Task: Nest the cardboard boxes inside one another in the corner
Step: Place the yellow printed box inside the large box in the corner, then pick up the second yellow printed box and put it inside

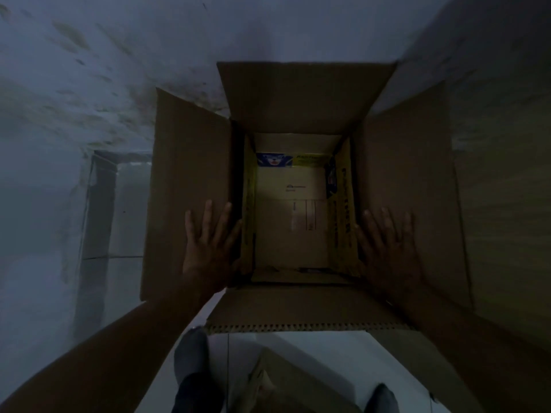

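Nearest, a spare box lies on the floor by the feet. Left hand & right hand, fingers spread, no grip, press the big box's side flaps apart, prob. clearing the mouth. Smaller yellow-printed box sits nested inside, in the wall corner.

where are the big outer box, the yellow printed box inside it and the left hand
big outer box (190, 186), head view, on its opened left flap
yellow printed box (290, 234), head view, on its pale inner floor
left hand (208, 248), head view, on the back of the hand, flat on the left flap
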